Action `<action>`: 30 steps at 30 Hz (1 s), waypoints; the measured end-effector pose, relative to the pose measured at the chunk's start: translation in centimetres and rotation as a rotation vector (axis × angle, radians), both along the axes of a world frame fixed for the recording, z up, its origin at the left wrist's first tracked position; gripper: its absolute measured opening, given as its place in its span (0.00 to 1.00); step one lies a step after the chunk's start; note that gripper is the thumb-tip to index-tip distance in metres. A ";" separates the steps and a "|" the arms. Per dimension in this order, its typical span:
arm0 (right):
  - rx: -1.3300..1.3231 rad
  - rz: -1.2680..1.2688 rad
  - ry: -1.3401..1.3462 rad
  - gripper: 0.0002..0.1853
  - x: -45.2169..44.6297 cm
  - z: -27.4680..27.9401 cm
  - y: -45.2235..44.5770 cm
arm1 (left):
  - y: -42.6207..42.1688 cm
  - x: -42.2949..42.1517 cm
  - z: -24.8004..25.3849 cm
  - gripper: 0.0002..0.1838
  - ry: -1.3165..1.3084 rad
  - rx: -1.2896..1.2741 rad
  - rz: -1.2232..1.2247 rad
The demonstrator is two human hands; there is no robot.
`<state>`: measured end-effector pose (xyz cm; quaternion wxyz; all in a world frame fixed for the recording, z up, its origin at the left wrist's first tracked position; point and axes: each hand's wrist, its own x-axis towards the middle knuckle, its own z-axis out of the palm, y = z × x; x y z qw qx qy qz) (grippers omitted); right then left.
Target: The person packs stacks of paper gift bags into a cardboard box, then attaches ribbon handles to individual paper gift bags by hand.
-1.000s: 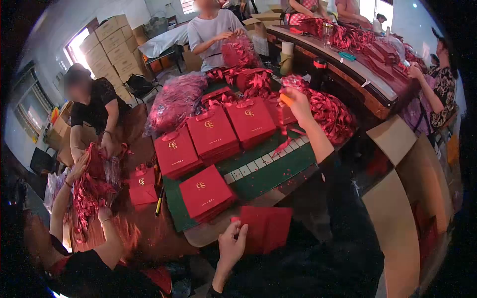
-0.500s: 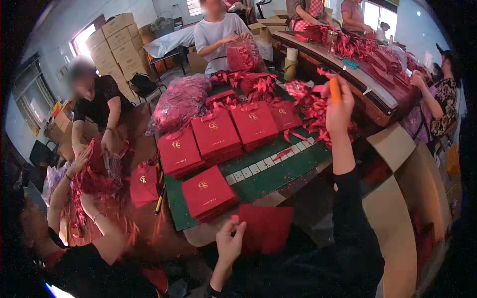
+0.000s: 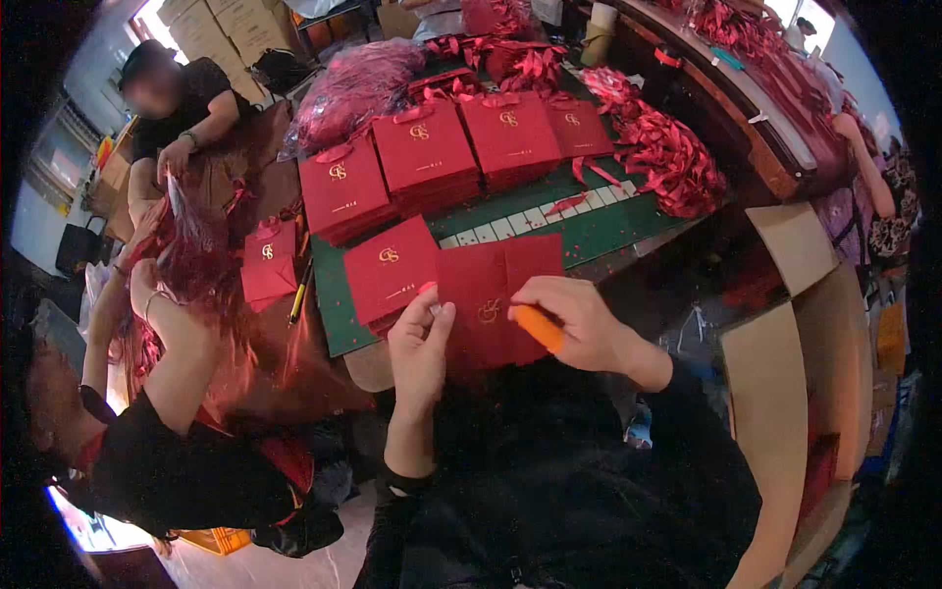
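Note:
A red paper bag (image 3: 471,263) with a gold logo is upright in front of me, close to the table edge. My left hand (image 3: 420,344) is closed at its left edge, with a small pinkish-red piece at one fingertip; whether the fingers pinch the bag is unclear. My right hand (image 3: 589,319) grips an orange-handled tool (image 3: 537,329) against the bag's right part; the tool's tip is hidden. Just beyond my left hand lies a stack of red bags (image 3: 392,260) on the green mat (image 3: 339,309).
More bag stacks (image 3: 424,147) stand behind, beside a red ribbon heap (image 3: 667,157) and a plastic-wrapped bundle (image 3: 358,93). A yellow-black cutter (image 3: 298,299) lies left, near co-workers' hands (image 3: 177,157). An open cardboard box (image 3: 770,393) stands to my right.
My right hand has come down from the ribbon heap to the bag, still holding the orange-handled tool. The view has tilted downward. My left hand stays at the bag's left side.

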<state>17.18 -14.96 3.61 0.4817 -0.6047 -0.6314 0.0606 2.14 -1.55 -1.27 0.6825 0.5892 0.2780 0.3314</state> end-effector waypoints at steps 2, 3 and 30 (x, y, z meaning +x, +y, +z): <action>-0.019 0.002 -0.011 0.06 -0.7 -0.8 1.0 | -0.2 0.1 0.4 0.17 -0.003 0.024 0.010; -0.087 -0.043 -0.055 0.07 -0.8 -1.0 1.4 | -0.3 0.1 0.7 0.17 0.001 0.038 -0.016; -0.425 -0.038 0.397 0.06 -0.5 -1.9 3.7 | -1.2 0.6 -0.7 0.15 0.157 0.695 0.078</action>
